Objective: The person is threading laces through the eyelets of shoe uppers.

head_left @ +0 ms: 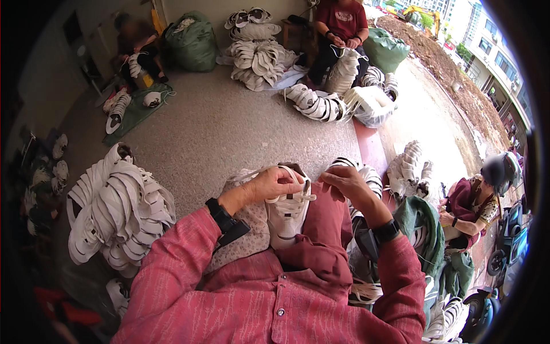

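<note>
A white shoe upper (288, 213) with white laces lies on my lap, toe toward me. My left hand (269, 184) pinches the lace at its top edge, fingers curled over it. Just to the right, my right hand (344, 180) grips the other lace end by the upper's far corner. Both wrists carry black bands, and my sleeves are pink-red.
A stacked pile of white uppers (117, 212) sits at my left. More piles (260, 57) and green sacks (192, 43) lie across the concrete floor. Three other people sit working: far left, far centre, and at my right (475, 209). A red step edge (369, 149) runs ahead.
</note>
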Motion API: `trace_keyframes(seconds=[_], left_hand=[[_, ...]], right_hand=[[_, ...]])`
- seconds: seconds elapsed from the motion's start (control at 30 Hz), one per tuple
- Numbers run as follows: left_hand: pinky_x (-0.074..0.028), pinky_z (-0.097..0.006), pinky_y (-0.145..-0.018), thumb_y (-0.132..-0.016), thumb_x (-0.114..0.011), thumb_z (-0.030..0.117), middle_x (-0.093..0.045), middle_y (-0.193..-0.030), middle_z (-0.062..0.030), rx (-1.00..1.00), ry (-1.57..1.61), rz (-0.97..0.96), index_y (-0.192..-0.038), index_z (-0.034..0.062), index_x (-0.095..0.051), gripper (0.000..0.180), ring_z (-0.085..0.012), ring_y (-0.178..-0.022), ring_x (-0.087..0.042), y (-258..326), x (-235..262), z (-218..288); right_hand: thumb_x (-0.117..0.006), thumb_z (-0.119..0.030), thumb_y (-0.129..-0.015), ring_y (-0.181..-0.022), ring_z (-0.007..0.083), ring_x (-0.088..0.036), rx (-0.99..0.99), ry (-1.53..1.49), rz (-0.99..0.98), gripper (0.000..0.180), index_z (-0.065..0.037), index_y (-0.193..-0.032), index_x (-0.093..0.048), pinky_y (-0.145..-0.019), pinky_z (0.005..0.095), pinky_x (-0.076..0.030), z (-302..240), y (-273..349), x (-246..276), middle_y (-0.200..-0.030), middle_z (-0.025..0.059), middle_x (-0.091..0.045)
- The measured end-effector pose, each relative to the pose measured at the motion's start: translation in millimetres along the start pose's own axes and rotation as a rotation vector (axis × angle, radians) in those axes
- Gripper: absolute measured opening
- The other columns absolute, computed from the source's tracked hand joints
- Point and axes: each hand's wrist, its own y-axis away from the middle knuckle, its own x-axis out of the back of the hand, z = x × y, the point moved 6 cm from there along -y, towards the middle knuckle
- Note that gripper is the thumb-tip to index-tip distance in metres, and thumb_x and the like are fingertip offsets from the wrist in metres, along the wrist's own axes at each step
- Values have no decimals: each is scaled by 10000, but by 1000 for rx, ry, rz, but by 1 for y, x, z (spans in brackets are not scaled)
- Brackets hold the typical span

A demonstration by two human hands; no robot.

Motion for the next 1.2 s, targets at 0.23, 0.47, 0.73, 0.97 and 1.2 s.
trace_keyframes(seconds=[0.23,0.47,0.73,0.97,1.2], left_hand=[[-487,-232,-797,-929,-612,187,-662,-966,-22,54,230,37,-1034,18,-664,206,-84,-884,-596,-5,-8,8],[-470,-243,-819,-959,-556,187,-669,-996,-27,1,335,78,-1044,22,-666,215,-96,-912,-593,6,5,29],[-466,-250,-814,-962,-557,225,-685,-1000,-45,-7,281,119,-1067,18,-673,260,-102,-870,-594,12,5,33],[-447,-188,-650,-966,-552,294,-687,-1001,-30,82,259,215,-1137,35,-651,326,-45,-783,-569,19,13,15],[-439,-180,-629,-955,-574,263,-682,-1007,-22,111,189,148,-1163,41,-638,311,-38,-801,-578,16,6,11]], right_hand=[[-608,-229,-921,-447,58,-477,-72,-350,52,236,-1,-937,-666,-386,200,-347,44,1,1,-627,-3,-562],[-526,-291,-970,-408,58,-415,-185,-773,-257,313,-4,-1000,-647,-354,200,-282,35,-3,-28,-645,6,-578],[-515,-242,-972,-448,52,-396,-60,-1079,-201,244,-26,-1049,-599,-391,182,-290,24,-27,-50,-666,-29,-546],[-512,-147,-953,-498,58,-437,-84,-988,2,190,-19,-1061,-600,-451,181,-342,24,-19,-38,-715,-32,-561],[-527,-132,-943,-526,62,-507,-68,-917,35,195,0,-1066,-603,-455,182,-374,16,-21,-34,-728,-15,-587]])
